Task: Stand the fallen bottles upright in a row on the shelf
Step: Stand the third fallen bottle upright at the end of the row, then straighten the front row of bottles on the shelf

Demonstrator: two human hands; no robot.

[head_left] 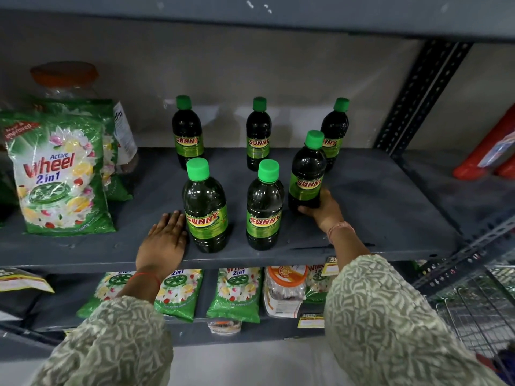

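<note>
The right hand (323, 210) is gripping the base of an upright dark plastic bottle with a green cap (306, 174), standing right of and slightly behind the front middle bottle (263, 207), while the left hand (164, 240) is lying flat and empty on the grey metal shelf (376, 207).

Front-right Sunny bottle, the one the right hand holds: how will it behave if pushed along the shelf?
The front-right bottle looks filled with dark liquid almost to the cap, so probably heavy for its size. It is tall on a narrow base; a high push may tip it, so the right hand's low hold suits. The shelf looks smooth, so it likely slides.
</note>
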